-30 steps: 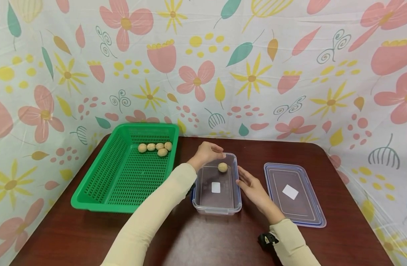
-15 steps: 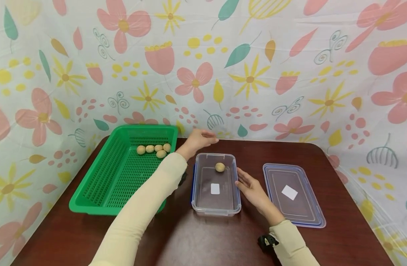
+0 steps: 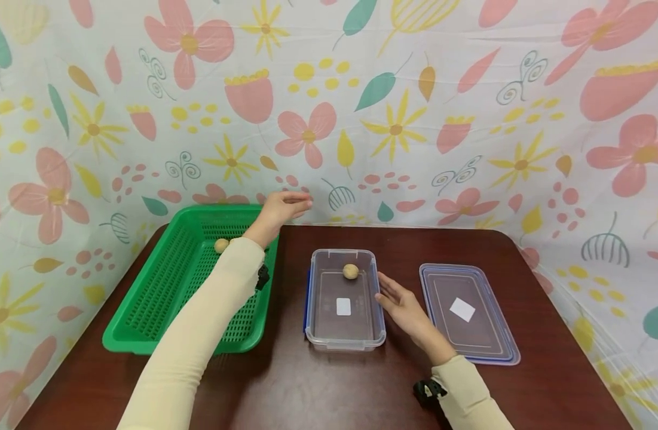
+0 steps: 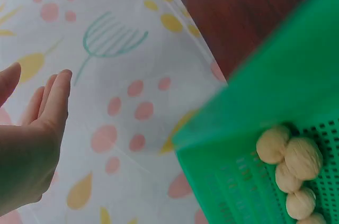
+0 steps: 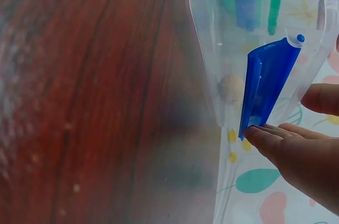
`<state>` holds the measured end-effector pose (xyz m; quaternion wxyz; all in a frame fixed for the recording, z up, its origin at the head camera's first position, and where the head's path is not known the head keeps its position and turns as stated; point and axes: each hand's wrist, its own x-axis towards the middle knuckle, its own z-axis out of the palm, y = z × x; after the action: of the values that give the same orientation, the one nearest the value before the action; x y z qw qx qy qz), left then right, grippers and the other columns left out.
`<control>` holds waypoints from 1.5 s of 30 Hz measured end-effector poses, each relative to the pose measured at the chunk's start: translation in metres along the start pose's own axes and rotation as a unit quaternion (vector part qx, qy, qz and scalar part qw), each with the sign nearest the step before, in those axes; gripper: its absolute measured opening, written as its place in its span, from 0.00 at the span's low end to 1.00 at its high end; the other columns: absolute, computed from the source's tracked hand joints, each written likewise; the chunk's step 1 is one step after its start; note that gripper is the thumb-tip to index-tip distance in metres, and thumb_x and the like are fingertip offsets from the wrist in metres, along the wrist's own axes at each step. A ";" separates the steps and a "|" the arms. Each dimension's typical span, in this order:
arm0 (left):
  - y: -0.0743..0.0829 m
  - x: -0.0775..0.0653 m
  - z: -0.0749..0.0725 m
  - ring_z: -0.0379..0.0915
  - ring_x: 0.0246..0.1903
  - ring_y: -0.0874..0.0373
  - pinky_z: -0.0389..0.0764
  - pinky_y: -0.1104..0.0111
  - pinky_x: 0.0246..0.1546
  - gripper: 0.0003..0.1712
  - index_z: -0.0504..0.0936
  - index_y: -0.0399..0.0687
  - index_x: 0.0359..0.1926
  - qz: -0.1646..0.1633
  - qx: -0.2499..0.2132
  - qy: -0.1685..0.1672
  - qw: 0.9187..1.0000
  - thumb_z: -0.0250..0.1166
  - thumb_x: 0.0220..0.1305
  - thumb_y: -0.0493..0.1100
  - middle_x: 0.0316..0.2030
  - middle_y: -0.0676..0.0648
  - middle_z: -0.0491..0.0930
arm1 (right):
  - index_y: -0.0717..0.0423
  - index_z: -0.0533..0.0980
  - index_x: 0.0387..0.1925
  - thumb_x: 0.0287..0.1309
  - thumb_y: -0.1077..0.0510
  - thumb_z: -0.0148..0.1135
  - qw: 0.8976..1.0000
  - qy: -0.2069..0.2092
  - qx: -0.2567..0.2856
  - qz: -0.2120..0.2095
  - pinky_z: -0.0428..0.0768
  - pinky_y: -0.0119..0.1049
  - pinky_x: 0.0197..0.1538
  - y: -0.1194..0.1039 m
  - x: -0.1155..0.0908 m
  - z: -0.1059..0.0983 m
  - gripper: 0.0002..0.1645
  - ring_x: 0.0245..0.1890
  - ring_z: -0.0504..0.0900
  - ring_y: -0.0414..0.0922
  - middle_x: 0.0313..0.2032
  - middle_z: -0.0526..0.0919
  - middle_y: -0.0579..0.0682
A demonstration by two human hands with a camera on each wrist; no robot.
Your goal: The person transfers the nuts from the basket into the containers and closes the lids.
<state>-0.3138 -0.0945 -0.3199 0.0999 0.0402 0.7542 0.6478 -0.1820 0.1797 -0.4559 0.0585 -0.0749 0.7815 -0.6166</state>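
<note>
My left hand (image 3: 279,214) hovers over the far right corner of the green basket (image 3: 113,337), fingers extended and holding nothing. Inside the basket lie several tan walnuts (image 4: 303,158), partly hidden by my left forearm in the head view. A clear plastic container (image 3: 329,341) stands uncovered in the middle of the table, with one walnut (image 3: 351,272) toward its far end. My right hand (image 3: 406,307) rests against the container's right side, its fingers straight. In the right wrist view these fingertips touch a blue side latch (image 5: 269,83), and the thumb is near the rim.
A clear lid (image 3: 471,325) with a blue seal and a white label (image 3: 462,309) lies on the table to the right of my right hand. The dark wooden table (image 3: 329,394) ends at a flower-printed cloth (image 3: 415,179) behind it.
My left hand has moved left from above the container to the basket's far right corner. The right hand keeps its place at the container. The head view has shifted slightly.
</note>
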 end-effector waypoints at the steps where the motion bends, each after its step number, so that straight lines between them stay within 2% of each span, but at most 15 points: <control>1: -0.001 -0.001 -0.004 0.71 0.59 0.51 0.74 0.65 0.59 0.23 0.75 0.39 0.61 0.000 -0.003 0.005 1.000 0.64 0.66 0.40 0.59 0.42 0.75 | 0.67 0.54 0.71 0.69 0.66 0.51 1.000 0.001 -0.001 0.002 0.61 0.46 0.68 0.000 0.000 0.000 0.33 0.70 0.57 0.57 0.70 0.57 0.63; 5: -0.006 -0.003 -0.021 0.71 0.59 0.52 0.73 0.64 0.60 0.22 0.77 0.44 0.60 0.011 0.005 0.029 1.000 0.64 0.66 0.43 0.59 0.44 0.75 | 0.67 0.54 0.71 0.69 0.66 0.51 1.000 0.002 -0.002 0.003 0.61 0.46 0.68 -0.001 0.000 0.001 0.33 0.70 0.57 0.57 0.70 0.57 0.64; 10: -0.016 -0.006 -0.043 0.69 0.60 0.48 0.69 0.60 0.63 0.24 0.75 0.41 0.62 0.030 -0.017 0.055 0.998 0.63 0.67 0.41 0.60 0.41 0.73 | 0.67 0.53 0.72 0.70 0.66 0.50 1.000 -0.004 -0.006 0.003 0.61 0.46 0.68 -0.001 0.001 0.000 0.33 0.70 0.57 0.57 0.70 0.56 0.64; 14: -0.026 -0.007 -0.061 0.69 0.60 0.50 0.69 0.60 0.64 0.25 0.74 0.42 0.63 0.032 -0.010 0.082 0.996 0.63 0.67 0.43 0.61 0.41 0.73 | 0.67 0.54 0.72 0.69 0.65 0.51 1.000 -0.005 -0.006 0.002 0.61 0.46 0.68 -0.001 0.002 0.001 0.33 0.70 0.57 0.57 0.70 0.57 0.64; 26: -0.050 -0.011 -0.099 0.62 0.65 0.52 0.65 0.59 0.66 0.27 0.72 0.48 0.66 0.013 0.022 0.149 0.989 0.62 0.67 0.46 0.63 0.43 0.71 | 0.67 0.54 0.72 0.69 0.64 0.52 1.000 -0.008 -0.017 -0.004 0.61 0.48 0.67 0.000 0.001 -0.001 0.34 0.70 0.57 0.58 0.69 0.58 0.65; 28: -0.054 -0.011 -0.106 0.63 0.65 0.52 0.65 0.59 0.66 0.28 0.71 0.47 0.66 0.011 0.015 0.160 0.987 0.62 0.67 0.45 0.64 0.43 0.71 | 0.66 0.54 0.71 0.69 0.64 0.52 1.000 -0.007 -0.018 -0.005 0.62 0.49 0.67 0.001 0.002 -0.001 0.34 0.69 0.58 0.58 0.69 0.58 0.65; 35: -0.076 -0.013 -0.124 0.61 0.66 0.50 0.63 0.60 0.67 0.30 0.67 0.44 0.69 -0.014 0.007 0.196 0.981 0.61 0.69 0.44 0.66 0.42 0.67 | 0.69 0.55 0.71 0.68 0.64 0.53 0.999 0.000 -0.026 -0.021 0.65 0.47 0.65 0.002 0.002 -0.001 0.34 0.68 0.59 0.60 0.68 0.60 0.67; 40: -0.091 -0.013 -0.135 0.62 0.65 0.49 0.65 0.59 0.66 0.29 0.68 0.42 0.68 -0.043 0.007 0.228 0.973 0.60 0.69 0.42 0.65 0.41 0.67 | 0.67 0.55 0.71 0.69 0.65 0.53 1.000 -0.004 -0.016 -0.008 0.62 0.47 0.67 0.001 0.002 -0.001 0.33 0.69 0.58 0.57 0.69 0.59 0.65; 45: -0.104 -0.016 -0.146 0.65 0.64 0.49 0.67 0.58 0.65 0.28 0.71 0.43 0.66 -0.067 0.012 0.243 0.968 0.63 0.66 0.44 0.62 0.42 0.72 | 0.67 0.55 0.71 0.69 0.66 0.52 1.000 -0.004 -0.012 -0.005 0.61 0.47 0.67 0.001 0.001 -0.001 0.33 0.69 0.58 0.57 0.69 0.59 0.65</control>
<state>-0.3202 -0.2555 -0.4005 -0.0441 -0.1677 0.7648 0.6205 -0.1834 0.1802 -0.4566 0.0576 -0.0821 0.7885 -0.6068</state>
